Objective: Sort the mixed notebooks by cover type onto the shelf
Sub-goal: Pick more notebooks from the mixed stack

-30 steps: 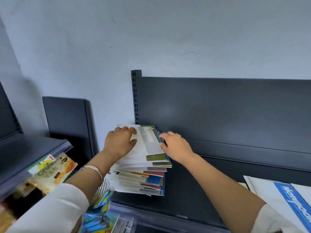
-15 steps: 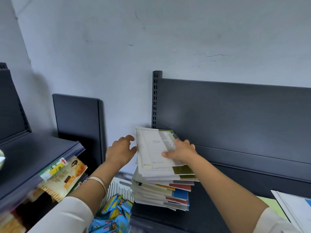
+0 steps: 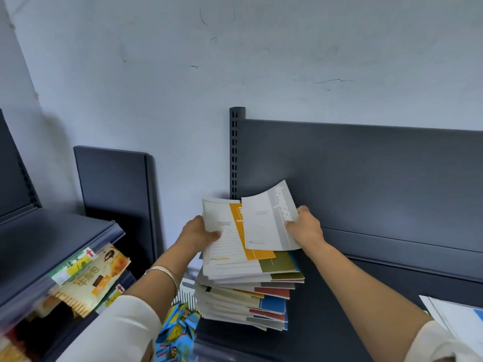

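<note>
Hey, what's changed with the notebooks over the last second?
The right hand has lifted the grey-striped notebook off the stack, up and rightward, uncovering an orange-striped notebook, whose left edge the left hand now grips. The rest of the stack stays on the shelf.

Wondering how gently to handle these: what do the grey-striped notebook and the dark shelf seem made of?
Grey-striped notebook: paper with a thin, soft card cover, matte; it curls where the right hand pinches it. Shelf: probably painted metal, dark grey with a dull sheen; the slotted upright suggests steel, though that is unsure.
</note>
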Demonstrator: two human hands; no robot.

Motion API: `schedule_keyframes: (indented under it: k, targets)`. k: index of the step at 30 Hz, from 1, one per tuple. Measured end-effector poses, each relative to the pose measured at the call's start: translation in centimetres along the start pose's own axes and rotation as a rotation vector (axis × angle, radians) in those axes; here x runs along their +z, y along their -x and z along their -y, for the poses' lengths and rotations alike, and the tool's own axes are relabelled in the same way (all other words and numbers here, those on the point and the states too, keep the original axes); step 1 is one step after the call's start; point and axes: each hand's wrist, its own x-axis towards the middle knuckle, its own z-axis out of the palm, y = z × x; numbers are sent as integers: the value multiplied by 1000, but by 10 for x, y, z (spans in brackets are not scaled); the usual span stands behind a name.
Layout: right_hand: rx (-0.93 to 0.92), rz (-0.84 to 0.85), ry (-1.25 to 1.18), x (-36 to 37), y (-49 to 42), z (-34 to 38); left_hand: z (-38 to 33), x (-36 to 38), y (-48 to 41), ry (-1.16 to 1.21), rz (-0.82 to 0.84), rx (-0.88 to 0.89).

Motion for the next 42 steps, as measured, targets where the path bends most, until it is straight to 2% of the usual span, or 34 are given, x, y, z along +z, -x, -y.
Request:
schedule_keyframes:
  k: [5, 7, 9, 10, 13, 17, 24, 29, 33, 39, 42]
  targets:
    - [-72, -36, 6, 6, 2, 5, 4, 1, 1, 15, -59, 26]
    - [-90, -40, -3, 8, 2, 6, 7, 0, 4, -80, -144, 45]
    - [-95, -47, -42, 8, 2, 7, 5, -2, 7, -154, -234, 122]
    - [-94, -54, -75, 7, 2, 7, 1, -3, 7, -119, -245, 178]
    - [-83, -102, -193, -2, 5, 1, -22, -6, 12, 26, -178, 305]
    - [-52, -199, -319, -32, 12, -21, -62, 7, 13, 82, -167, 404]
    - [108, -384, -325, -132, 28, -127, -162, 98, 55, 164, -27, 511]
    - [208, -448, -321, -214, 40, -226, -231, 193, 94, 321, 105, 444]
    - [254, -448, -281, -279, 55, -304, -272, 276, 130, 474, 211, 291]
    - [335, -395, -252, -333, 71, -390, -301, 363, 173, 493, 305, 101]
    - [377, -357, -246, -342, 74, -414, -303, 385, 182, 401, 316, 66]
